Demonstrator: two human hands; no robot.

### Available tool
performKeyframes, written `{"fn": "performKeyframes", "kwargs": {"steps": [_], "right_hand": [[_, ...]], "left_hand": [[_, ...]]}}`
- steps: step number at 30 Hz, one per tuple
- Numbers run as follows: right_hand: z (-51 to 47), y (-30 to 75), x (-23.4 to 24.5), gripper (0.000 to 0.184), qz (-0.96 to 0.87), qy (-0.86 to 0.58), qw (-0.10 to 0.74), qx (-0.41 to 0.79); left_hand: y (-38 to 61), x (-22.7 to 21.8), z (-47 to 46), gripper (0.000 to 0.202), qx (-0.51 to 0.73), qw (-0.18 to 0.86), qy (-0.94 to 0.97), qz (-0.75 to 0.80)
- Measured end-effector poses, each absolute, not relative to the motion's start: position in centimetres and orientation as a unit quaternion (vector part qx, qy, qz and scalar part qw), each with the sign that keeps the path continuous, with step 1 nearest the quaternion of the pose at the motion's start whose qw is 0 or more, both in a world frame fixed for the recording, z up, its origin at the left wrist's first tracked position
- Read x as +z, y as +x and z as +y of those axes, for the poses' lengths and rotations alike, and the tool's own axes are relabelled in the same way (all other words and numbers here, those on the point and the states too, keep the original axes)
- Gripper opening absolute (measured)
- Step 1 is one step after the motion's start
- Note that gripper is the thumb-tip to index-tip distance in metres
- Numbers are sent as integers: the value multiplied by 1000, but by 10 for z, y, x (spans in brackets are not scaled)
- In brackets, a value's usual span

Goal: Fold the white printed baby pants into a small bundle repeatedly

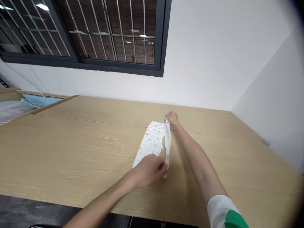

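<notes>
A small pair of white pants (151,137) with a scattered grey and green print lies on the wooden table. The waist end points away from me, and a gap shows between the two legs. At the far right corner of the waist, my right hand (172,117) is closed in a pinch on the fabric, pulling it up a little. My left hand (150,169) reaches across the near part of the pants, its fingers closed at the narrow right leg. It hides the lower end of the left leg.
The wide wooden tabletop (71,148) has a seam running across it. At the far left, a wooden-edged bin (54,103) holds light blue and white cloth. Behind the table are a white wall (199,57) and a barred window (111,34).
</notes>
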State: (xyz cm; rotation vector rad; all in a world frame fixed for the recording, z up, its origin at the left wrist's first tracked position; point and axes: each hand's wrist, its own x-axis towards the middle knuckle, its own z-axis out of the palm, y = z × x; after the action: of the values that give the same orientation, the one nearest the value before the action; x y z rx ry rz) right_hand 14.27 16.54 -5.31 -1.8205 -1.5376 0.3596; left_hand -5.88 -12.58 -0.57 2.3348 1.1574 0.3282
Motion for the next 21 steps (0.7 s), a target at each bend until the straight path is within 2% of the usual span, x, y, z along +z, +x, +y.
{"fn": "performKeyframes", "kwargs": {"steps": [8, 13, 16, 21], "right_hand": [[160, 55, -72, 9, -635, -671, 341, 171], [133, 31, -79, 11, -701, -613, 318, 180], [95, 25, -75, 16, -761, -542, 314, 172], [-2, 26, -72, 23, -898, -314, 272, 143]], "left_hand": [[-133, -42, -152, 37, 121, 179, 776, 593], [-145, -68, -161, 36, 88, 13, 748, 657], [-142, -81, -171, 33, 170, -84, 772, 607], [-133, -96, -179, 25, 242, -58, 844, 476]]}}
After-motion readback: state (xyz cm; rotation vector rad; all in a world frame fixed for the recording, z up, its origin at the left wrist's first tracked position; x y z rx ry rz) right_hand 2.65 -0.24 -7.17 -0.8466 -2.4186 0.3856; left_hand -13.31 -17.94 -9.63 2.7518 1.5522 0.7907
